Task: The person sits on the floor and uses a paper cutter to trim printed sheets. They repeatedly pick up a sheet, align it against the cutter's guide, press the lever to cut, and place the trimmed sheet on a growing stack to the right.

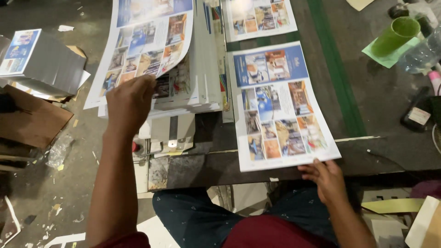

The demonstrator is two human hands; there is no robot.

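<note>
My left hand (130, 103) grips the near edge of the top printed sheet (147, 43), lifting it off a thick stack of printed sheets (202, 87) so it curls upward. My right hand (325, 178) pinches the near edge of another printed sheet (280, 108), which lies flat on the dark worktable (367, 151) to the right of the stack. Both sheets carry a blue header and rows of small colour photos.
A second pile of cut prints (43, 64) sits at far left on cardboard (32, 119). Another printed sheet (257, 18) lies at the top. A green cup (395, 36), plastic bottle (420, 55) and dark bottle (418, 112) stand at right. Paper scraps litter the floor.
</note>
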